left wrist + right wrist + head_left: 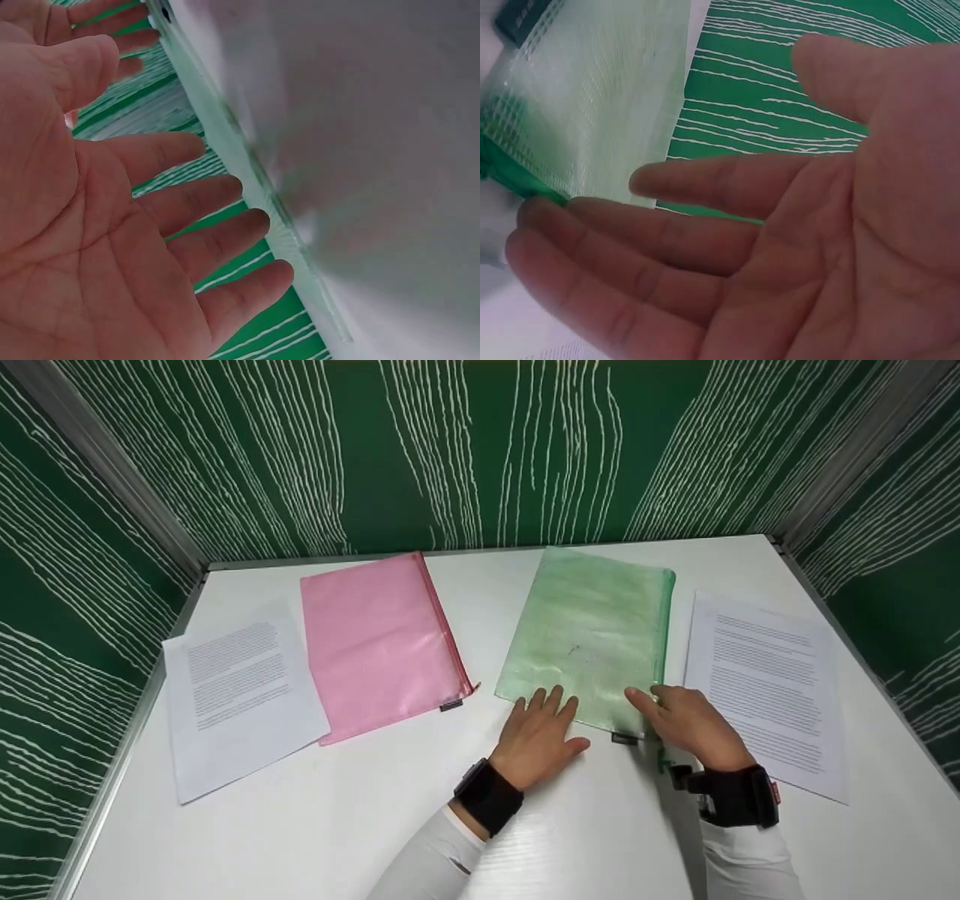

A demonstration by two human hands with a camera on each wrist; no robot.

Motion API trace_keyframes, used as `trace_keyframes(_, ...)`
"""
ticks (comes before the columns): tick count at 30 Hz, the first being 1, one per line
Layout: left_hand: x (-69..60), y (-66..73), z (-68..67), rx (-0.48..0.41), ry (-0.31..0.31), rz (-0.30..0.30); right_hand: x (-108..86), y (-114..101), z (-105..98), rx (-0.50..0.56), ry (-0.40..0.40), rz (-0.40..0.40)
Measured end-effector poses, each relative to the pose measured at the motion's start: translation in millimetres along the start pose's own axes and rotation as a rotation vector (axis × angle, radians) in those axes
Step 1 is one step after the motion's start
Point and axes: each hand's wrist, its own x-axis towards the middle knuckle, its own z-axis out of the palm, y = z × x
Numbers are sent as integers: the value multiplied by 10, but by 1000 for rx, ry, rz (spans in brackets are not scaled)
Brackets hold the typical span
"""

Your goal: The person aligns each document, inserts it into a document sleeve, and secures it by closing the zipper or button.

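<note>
- White sleeves (750, 859) cover my 2 forearms, and a black strap (489, 796) circles each wrist.
- My left hand (538, 741) lies palm down, wide, its fingers straight and spread with the thumb out to the side; it holds nothing, and its fingertips reach over the near edge of the green pouch (592, 630).
- My right hand (694, 724) is wide too, fingers mostly straight and thumb apart, gripping nothing; its fingertips are at the pouch's near right corner, by the zip edge (665, 630). I cannot tell how firmly they touch.
- The green pouch lies flat on the white table (420, 810), right of the middle, with a small black tag (624, 739) at its near edge between my 2 hands.
- Printed sheets (772, 690) lie to the right of it, partly behind my right wrist.
- To the left, well apart from my hands, is a pink pouch (379, 645) with a red zip; other printed sheets (244, 697) lie beside it, meeting its left edge.
- Green walls (487, 450) with white wavy lines stand beyond the table.
</note>
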Motion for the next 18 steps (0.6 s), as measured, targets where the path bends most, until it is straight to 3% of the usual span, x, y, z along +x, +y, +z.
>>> trace_keyframes(12,9,-32,-13,-30,-38,4,0,19,31,-20,23,13)
trace_keyframes(18,15,-78,-52,-45,-47,-3,-13,-32,-7,86,-11,52)
